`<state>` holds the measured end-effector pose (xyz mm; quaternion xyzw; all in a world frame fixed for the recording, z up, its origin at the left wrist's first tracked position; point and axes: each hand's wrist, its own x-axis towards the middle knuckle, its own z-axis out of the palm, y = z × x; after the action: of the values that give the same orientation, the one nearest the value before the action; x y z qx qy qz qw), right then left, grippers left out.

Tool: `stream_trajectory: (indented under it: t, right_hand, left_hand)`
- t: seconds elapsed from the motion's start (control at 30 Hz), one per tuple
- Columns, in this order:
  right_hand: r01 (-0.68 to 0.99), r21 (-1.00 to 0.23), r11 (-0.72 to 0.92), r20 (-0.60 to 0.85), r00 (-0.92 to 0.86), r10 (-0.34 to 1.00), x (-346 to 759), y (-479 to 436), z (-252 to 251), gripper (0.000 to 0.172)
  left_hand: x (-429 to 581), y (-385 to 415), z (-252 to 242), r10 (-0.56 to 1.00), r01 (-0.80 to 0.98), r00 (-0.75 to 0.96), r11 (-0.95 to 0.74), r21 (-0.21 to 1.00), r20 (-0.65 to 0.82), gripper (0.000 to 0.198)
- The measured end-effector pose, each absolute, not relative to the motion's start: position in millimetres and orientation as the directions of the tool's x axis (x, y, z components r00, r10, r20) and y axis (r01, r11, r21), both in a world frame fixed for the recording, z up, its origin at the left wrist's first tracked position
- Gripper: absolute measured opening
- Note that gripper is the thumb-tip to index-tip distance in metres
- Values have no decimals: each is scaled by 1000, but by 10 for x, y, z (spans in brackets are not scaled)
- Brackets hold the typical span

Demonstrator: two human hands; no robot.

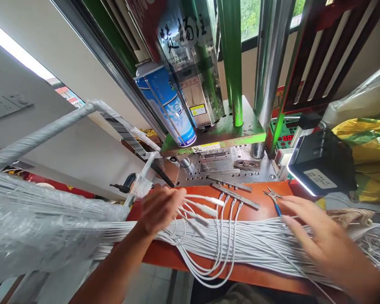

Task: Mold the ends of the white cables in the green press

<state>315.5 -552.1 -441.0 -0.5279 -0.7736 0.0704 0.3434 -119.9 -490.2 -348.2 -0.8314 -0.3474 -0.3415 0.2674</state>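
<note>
My left hand is closed around several white cables, whose pale moulded connector ends fan out to the right. These cables loop down over the table front and back up to a metal mould bar, where several metal plugs sit in a row. My right hand, slightly blurred, has its thumb and fingers apart beside the blue handles of small pliers. Whether the fingertips touch the handles I cannot tell. The pliers lie on the orange tabletop with jaws parted. A second metal bar lies behind the first.
A thick bundle of white cables crosses the orange table. Behind stands a green-framed press with a steel bed and a blue spray can. A black lamp stands right; wrapped cables lie left.
</note>
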Motion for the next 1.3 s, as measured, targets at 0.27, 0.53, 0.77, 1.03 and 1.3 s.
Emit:
stream_trajectory:
  t: [0.27, 0.53, 0.77, 1.03, 1.3]
  right_hand:
    - [892, -259, 370, 190, -329, 925, 2224, -5067, -4542, 23]
    - [899, -267, 348, 193, -304, 933, 2272, -5128, -4706, 15]
    - [880, -326, 346, 130, -321, 938, 2243, -5126, -4658, 28]
    - [819, -413, 399, 166, -364, 917, 2267, -5113, -4651, 27]
    - [777, -516, 361, 87, -372, 924, 2284, -5104, -4681, 18]
  left_hand:
    - [-962, -5024, -3669, 691, 923, 15, -287, 256, 723, 28]
    - [293, -5000, -4129, 940, 940, 335, -338, 45, 59, 23]
    - [300, -5049, -4050, 940, 943, 331, -333, 13, 85, 32]
    - [423, -5005, -4148, 919, 924, 379, -370, 92, -110, 33]
    - [447, -5003, -4121, 928, 933, 359, -359, 18, -95, 29]
